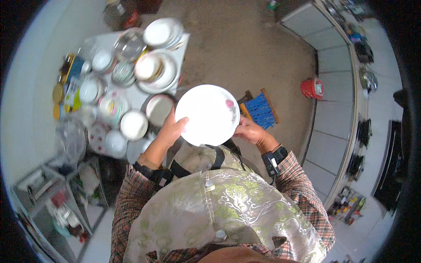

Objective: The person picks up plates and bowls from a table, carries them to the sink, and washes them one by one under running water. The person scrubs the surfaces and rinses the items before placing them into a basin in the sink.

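A white plate [207, 115] with a pink flower print near its right rim is held in front of my waist. My left hand [173, 129] grips its left edge, the thumb lying over the rim. On the opposite side my right hand [248, 130] holds the edge, its fingers partly hidden beneath the plate. Just left of my left hand, a white bowl [134, 125] and a dark-rimmed round vessel [159, 110] stand on a table crowded with dishes.
The white table [185, 44] carries stacked plates [159, 33], a metal basin [130, 45] and several bowls. A low stool with a blue woven seat [261, 110] stands on the brown floor. A red bucket [309, 88] is beside white cabinets [334, 123]. Grey shelving [59, 184] is at lower left.
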Motion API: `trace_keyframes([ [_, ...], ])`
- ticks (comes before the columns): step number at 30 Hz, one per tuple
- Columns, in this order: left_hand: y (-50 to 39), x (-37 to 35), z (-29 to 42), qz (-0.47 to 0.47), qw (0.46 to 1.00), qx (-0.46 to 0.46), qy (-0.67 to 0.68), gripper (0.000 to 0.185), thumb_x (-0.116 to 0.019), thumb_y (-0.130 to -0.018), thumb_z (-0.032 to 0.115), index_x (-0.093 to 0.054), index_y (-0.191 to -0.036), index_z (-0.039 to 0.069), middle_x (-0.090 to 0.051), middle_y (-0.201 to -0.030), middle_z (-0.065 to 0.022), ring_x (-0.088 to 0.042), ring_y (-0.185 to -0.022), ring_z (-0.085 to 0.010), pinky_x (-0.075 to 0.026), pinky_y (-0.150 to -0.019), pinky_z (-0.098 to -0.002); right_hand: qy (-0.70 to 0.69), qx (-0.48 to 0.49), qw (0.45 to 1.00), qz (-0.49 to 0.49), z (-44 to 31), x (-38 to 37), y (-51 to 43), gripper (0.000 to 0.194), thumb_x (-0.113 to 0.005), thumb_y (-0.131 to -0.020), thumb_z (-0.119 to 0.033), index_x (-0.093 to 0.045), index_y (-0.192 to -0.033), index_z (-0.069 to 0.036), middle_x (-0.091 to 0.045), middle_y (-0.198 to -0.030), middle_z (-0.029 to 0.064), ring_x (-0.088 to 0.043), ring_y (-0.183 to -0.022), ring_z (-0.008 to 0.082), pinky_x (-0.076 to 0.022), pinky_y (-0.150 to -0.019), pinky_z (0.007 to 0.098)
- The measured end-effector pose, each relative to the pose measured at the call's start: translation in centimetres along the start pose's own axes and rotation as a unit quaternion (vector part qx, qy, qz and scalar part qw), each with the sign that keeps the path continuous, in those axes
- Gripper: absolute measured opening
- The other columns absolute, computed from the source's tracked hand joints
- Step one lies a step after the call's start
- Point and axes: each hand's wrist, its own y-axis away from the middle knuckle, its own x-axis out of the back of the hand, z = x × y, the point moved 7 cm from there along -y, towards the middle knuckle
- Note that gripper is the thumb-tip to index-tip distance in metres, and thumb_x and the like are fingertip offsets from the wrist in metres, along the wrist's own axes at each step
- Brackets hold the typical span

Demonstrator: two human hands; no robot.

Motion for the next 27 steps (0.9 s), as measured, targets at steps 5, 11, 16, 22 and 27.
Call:
trace_keyframes([
  [5,-12.6,-9.7,4.0,-0.047,0.997,0.0,-0.055,0.047,-0.053,-0.081,0.008,-0.039,-0.125,-0.003,-0.055,-0.103,-0.0119,-0.055,-0.078,-0.0158,-0.048,-0.06,-0.027,-0.044,0.062,0.997,0.008,-7.4,11.2,1.8,0.066,-0.059,-0.078,-0.005,-0.031,-0.138,-0.003,-0.051,-0.123,0.0088,-0.054,-0.106,0.0162,-0.0473,-0.089,0.0293],
  [11,-23.5,-20.6,11.1,-0.108,0.974,-0.024,-0.199,0.05,-0.052,-0.083,0.011,-0.034,-0.128,-0.002,-0.056,-0.102,-0.0155,-0.057,-0.081,-0.0213,-0.049,-0.069,-0.0325,-0.102,0.115,0.988,0.021,-16.2,21.7,4.4,0.07,-0.06,-0.086,-0.018,-0.019,-0.139,0.001,-0.045,-0.128,0.0162,-0.053,-0.112,0.0238,-0.0507,-0.09,0.0335],
  [16,-30.6,-29.8,16.9,-0.165,0.973,0.004,-0.164,0.051,-0.052,-0.079,0.007,-0.038,-0.127,-0.002,-0.054,-0.106,-0.0145,-0.056,-0.085,-0.02,-0.05,-0.071,-0.0318,-0.094,0.156,0.97,0.163,-22.7,30.7,6.8,0.054,-0.053,-0.084,-0.011,-0.034,-0.134,-0.002,-0.052,-0.122,0.0113,-0.054,-0.11,0.0218,-0.0502,-0.087,0.0358],
  [22,-45.1,-36.4,21.7,-0.207,0.965,0.037,-0.157,0.053,-0.053,-0.08,0.003,-0.036,-0.13,-0.001,-0.052,-0.112,-0.0148,-0.055,-0.094,-0.0219,-0.051,-0.074,-0.0324,-0.104,0.214,0.95,0.201,-31.2,41.5,3.4,0.051,-0.049,-0.082,-0.009,-0.038,-0.131,-0.002,-0.054,-0.117,0.0091,-0.055,-0.106,0.02,-0.0486,-0.087,0.0348],
  [27,-56.3,-42.2,27.0,-0.278,0.915,-0.048,-0.29,0.053,-0.059,-0.078,0.01,-0.04,-0.126,-0.001,-0.056,-0.105,-0.0153,-0.057,-0.092,-0.0229,-0.051,-0.072,-0.0351,-0.212,0.243,0.913,0.249,-36.0,47.0,1.6,0.043,-0.052,-0.087,-0.013,-0.042,-0.127,0.0,-0.057,-0.113,0.0072,-0.058,-0.1,0.0162,-0.0502,-0.086,0.0299],
])
